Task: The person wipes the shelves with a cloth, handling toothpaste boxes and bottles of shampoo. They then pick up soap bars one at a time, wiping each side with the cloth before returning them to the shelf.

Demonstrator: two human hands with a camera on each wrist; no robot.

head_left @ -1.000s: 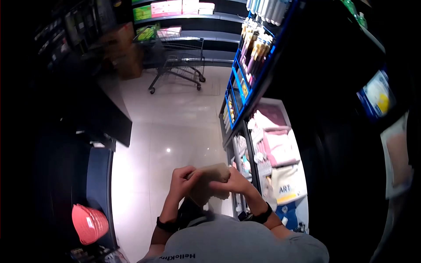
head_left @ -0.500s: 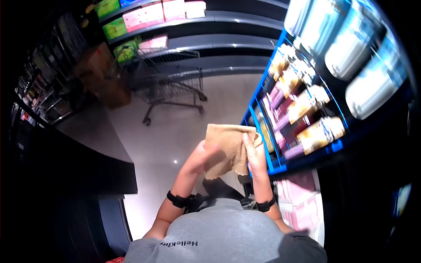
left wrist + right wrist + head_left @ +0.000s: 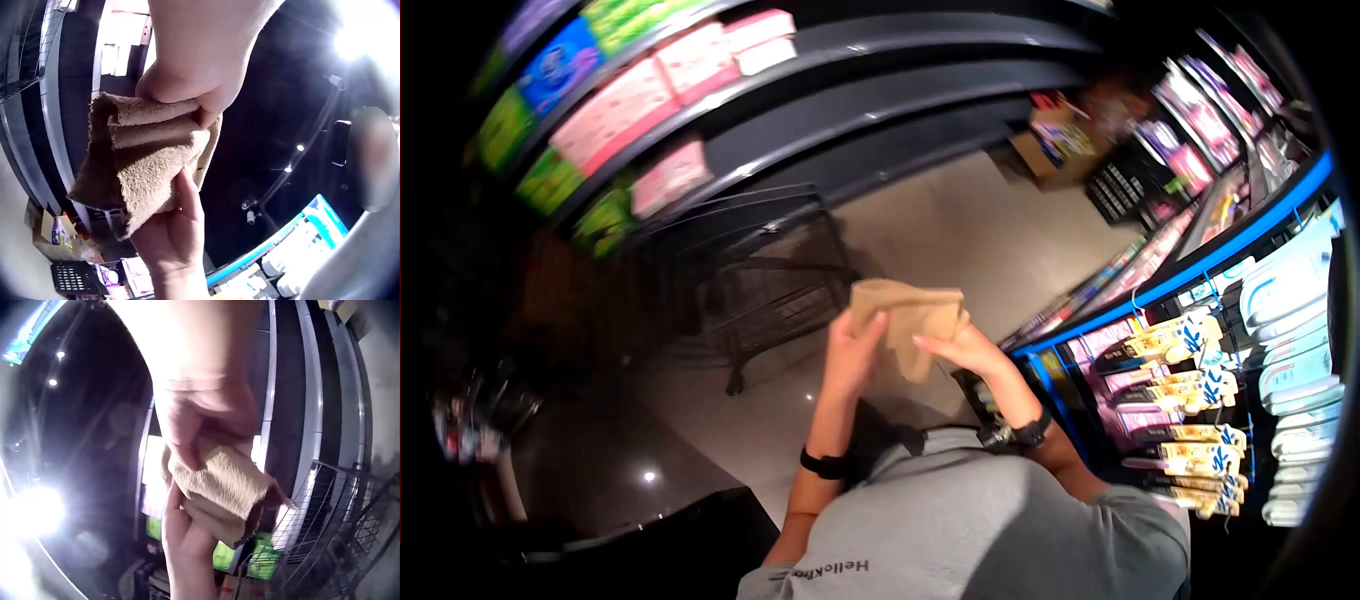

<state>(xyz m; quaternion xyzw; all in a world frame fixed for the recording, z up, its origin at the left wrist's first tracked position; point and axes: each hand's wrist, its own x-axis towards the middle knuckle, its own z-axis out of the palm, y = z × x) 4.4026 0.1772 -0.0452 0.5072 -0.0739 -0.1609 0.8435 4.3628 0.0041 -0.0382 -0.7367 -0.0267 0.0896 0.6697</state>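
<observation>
A tan, fuzzy cloth [image 3: 910,310] is held up in front of the chest, loosely folded, with part of it hanging down between the hands. My left hand [image 3: 852,352] grips its left side, thumb on the near face. On the opposite side my right hand [image 3: 972,352] pinches the edge. The left wrist view shows layered folds in the cloth [image 3: 147,156], with the right thumb pressed against it from below. In the right wrist view the cloth [image 3: 222,481] is bunched between both hands, and the right fingers are partly hidden behind it.
A shopping cart [image 3: 785,300] stands ahead to the left, before dark shelves [image 3: 880,110] carrying pink packs [image 3: 615,115]. On the right is a blue-edged rack with hanging packs [image 3: 1190,400]. A cardboard box [image 3: 1055,150] and black crate [image 3: 1125,185] sit farther back.
The head view has swung to the right, bringing the box and crate into sight. Half a second ago the cloth was spread wider; now it is more folded, with both hands still holding it.
</observation>
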